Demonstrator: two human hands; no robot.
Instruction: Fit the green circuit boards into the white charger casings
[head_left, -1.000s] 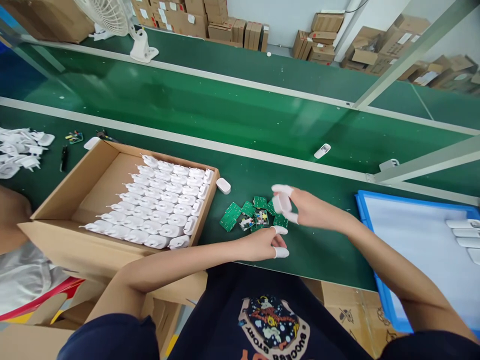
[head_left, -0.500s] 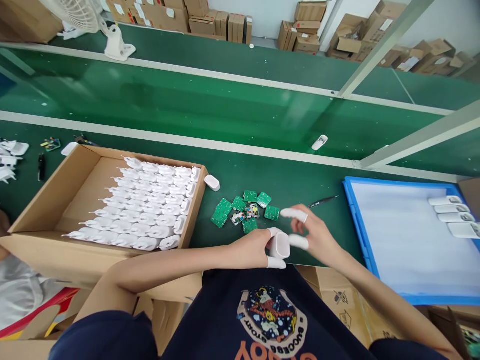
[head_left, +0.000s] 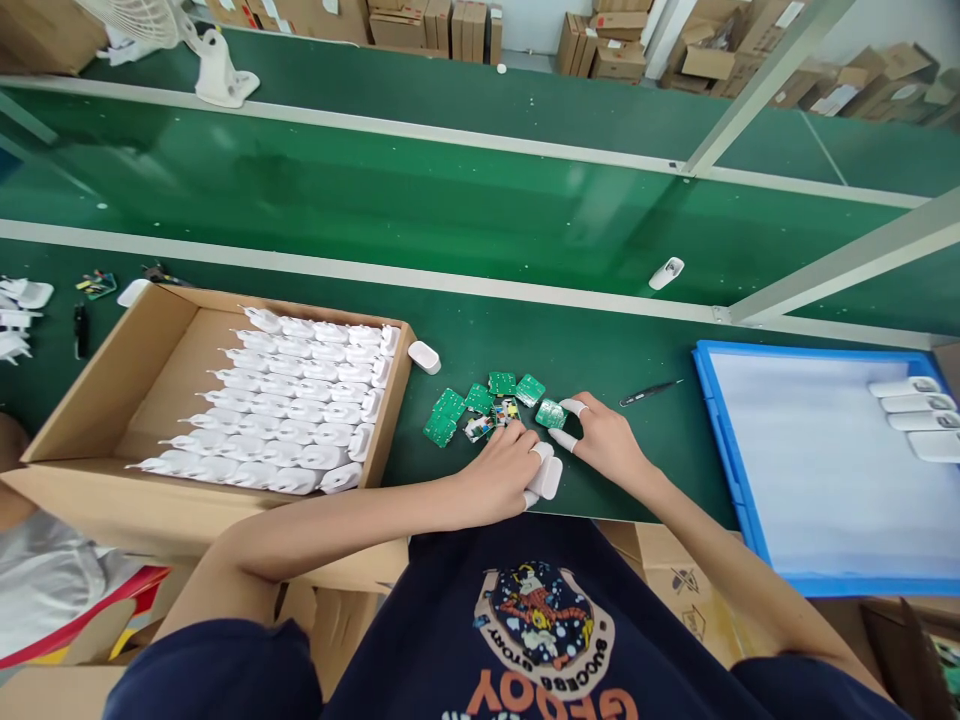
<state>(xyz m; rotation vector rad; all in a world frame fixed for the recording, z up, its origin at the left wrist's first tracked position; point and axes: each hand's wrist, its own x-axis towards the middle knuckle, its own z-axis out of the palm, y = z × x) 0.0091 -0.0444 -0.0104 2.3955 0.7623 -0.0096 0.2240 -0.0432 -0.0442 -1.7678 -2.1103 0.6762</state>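
While the left hand (head_left: 495, 478) pinches a white plastic case (head_left: 550, 477) near the front edge of the green table (head_left: 495, 335), the right hand (head_left: 604, 437) pinches a green circuit board (head_left: 551, 413) beside the other boards (head_left: 478, 398). Picking up this board seems the step now; lifting it calls for a steady grip.

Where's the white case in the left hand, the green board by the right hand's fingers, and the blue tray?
White case (head_left: 551, 478): head view, on its end face.
Green board (head_left: 550, 414): head view, middle of its upper face.
Blue tray (head_left: 862, 584): head view, on its near rim.
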